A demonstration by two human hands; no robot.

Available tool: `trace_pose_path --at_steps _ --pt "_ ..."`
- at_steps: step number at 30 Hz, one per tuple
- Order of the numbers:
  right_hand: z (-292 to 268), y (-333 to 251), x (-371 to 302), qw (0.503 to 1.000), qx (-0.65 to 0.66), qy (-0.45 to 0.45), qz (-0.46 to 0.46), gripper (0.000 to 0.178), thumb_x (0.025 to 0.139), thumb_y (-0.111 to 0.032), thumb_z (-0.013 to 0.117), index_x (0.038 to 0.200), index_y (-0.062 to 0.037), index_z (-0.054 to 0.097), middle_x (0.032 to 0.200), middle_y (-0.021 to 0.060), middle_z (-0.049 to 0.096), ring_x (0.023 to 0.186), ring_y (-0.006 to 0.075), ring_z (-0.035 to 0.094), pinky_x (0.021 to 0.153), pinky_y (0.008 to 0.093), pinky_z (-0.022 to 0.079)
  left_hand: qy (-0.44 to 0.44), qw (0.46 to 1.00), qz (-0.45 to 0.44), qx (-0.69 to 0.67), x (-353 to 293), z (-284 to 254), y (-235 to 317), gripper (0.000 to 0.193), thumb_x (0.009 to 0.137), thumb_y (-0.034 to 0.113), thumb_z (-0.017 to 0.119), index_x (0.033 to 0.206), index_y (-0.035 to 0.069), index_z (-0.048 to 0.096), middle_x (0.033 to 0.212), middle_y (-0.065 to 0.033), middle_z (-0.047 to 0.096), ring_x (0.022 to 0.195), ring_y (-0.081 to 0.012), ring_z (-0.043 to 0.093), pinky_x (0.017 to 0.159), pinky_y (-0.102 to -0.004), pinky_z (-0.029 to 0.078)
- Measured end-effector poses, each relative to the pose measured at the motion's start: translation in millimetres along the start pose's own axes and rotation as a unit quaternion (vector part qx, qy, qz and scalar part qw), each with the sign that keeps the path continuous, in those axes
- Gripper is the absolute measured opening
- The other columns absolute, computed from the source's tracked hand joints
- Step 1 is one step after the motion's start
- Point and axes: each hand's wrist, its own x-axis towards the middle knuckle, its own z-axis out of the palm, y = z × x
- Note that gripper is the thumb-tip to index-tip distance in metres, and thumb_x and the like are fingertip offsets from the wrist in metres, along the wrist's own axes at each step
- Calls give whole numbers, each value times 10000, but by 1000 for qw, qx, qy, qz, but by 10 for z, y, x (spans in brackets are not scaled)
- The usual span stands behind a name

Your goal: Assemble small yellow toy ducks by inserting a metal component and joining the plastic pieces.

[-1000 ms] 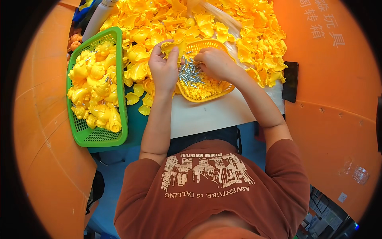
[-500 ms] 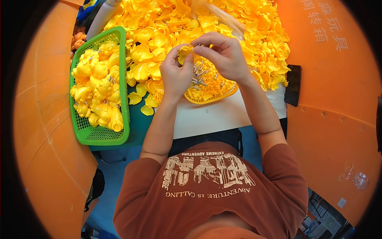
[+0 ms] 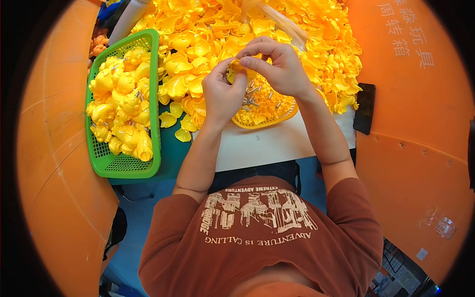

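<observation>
My left hand (image 3: 222, 91) is closed around a curved yellow plastic piece (image 3: 230, 75), pinched between thumb and fingers. Just beside it, my right hand (image 3: 277, 64) has its thumb and forefinger brought together at the piece's upper edge. Whatever sits in that pinch is too small and hidden to make out. Below both hands stands a shallow yellow basket (image 3: 267, 124) of small yellow parts, with several short metal pins (image 3: 251, 99) lying on top. Behind them spreads a large heap of yellow plastic shells (image 3: 198, 47).
To the left, a green basket (image 3: 156, 99) holds joined yellow pieces with metal pins showing. A dark phone-like slab (image 3: 364, 109) lies at the heap's right edge. Orange panels (image 3: 410, 123) rise on both sides. A pale bottle (image 3: 127, 21) leans at the back left.
Both hands stay together at the yellow piece, with the left hand turned slightly and shifted a little to the right. The view has moved slightly.
</observation>
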Motion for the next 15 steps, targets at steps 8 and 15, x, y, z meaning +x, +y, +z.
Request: trace_pose_path --at_steps 8,15 --pt "42 -1 -15 997 -68 19 -18 108 789 -122 646 851 -39 677 830 29 623 762 93 535 618 218 378 12 1000 11 23 6 -14 -18 228 776 44 603 974 -67 604 688 -17 583 541 -30 452 454 -193 360" --pt "1 84 46 993 -108 25 -41 127 790 -126 654 867 -27 672 863 36 605 773 95 535 629 215 392 -31 999 -8 25 -19 -4 21 245 773 35 588 992 -76 587 714 -20 585 568 -27 464 472 -187 365"
